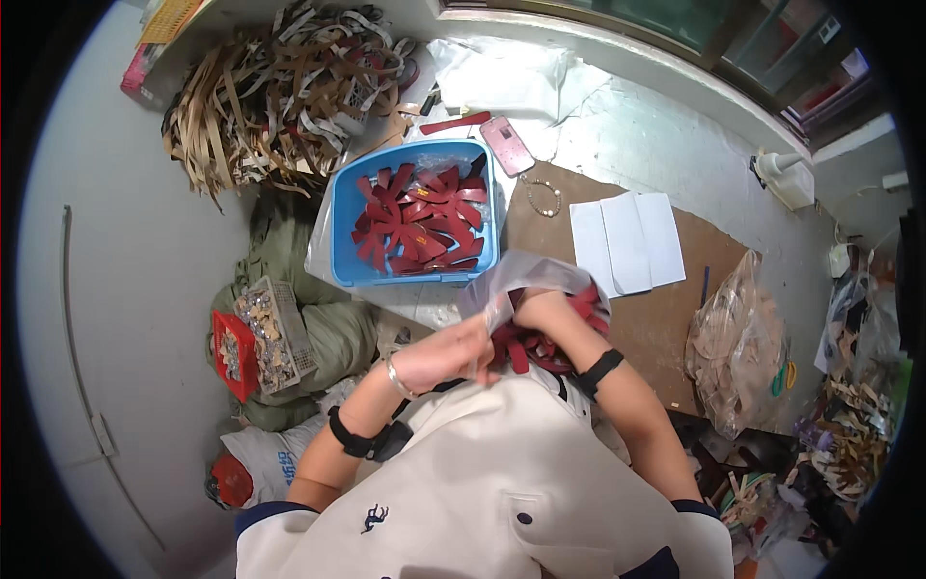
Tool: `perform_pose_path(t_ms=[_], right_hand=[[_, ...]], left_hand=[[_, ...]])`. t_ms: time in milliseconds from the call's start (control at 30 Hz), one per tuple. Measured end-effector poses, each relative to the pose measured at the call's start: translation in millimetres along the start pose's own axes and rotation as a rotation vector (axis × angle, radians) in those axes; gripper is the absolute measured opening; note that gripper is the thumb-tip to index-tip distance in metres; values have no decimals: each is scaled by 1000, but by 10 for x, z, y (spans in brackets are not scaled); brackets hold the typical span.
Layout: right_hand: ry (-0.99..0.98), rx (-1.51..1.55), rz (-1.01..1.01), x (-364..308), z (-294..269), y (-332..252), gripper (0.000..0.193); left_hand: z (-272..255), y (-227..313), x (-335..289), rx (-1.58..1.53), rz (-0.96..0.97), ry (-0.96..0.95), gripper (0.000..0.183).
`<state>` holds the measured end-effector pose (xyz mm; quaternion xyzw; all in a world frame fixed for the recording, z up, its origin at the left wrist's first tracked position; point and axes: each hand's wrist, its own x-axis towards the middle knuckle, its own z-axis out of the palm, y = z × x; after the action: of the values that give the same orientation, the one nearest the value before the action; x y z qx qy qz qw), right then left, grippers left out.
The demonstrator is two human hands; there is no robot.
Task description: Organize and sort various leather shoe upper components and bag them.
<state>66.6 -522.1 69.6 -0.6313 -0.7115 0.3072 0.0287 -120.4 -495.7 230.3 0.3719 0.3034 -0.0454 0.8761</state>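
A clear plastic bag (pixel 489 287) with several dark red strap-like pieces (pixel 529 349) inside lies against my front at the table's near edge. My left hand (pixel 453 352) is closed on the bag's left rim, slightly blurred. My right hand (pixel 536 307) reaches down into the bag among the red pieces; its fingers are hidden there. Just beyond the bag, to the left, stands a blue plastic basin (pixel 417 280) holding several more red pieces (pixel 424 217) with splayed, petal-like strips.
Behind the basin lie a pink phone (pixel 506 147) and a bead bracelet (pixel 543 197). Folded white paper (pixel 627 241) rests on brown board. To the right are a bag of beige pieces (pixel 738 347) and green-handled scissors (pixel 779 378). Tan strips (pixel 280 96) heap far left; a red tray (pixel 233 355) sits lower left.
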Motion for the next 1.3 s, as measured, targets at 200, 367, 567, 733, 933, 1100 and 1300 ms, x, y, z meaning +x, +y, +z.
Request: perform_pose_path(t_ms=[200,367,567,733,933,1100,1300], right_hand=[[-429,790,-113,366,-228,755,56],[-135,207,19,176,476,265,64],[-505,326,-177,87,-1312,-241,44],[53,607,-18,1590,-1994,68,30],[319,23,-172,3760,-1307,596,27],[339,-382,-73,4202,-934,743,14],[236,-7,-59,4077,-1265,555,6]], left_hand=[[204,356,-282,-206,124,-203,91],[-411,278,-51,-660,660,93,71],[-922,-196,-556,-816,548,317,59],[-1133,-231,-737,-562,222,309,55],[-1307,-19,-651,-25,41,441,47],[-1985,202,-349,743,239,1000,49],[-3243,365,492,1177,257,1347,59]])
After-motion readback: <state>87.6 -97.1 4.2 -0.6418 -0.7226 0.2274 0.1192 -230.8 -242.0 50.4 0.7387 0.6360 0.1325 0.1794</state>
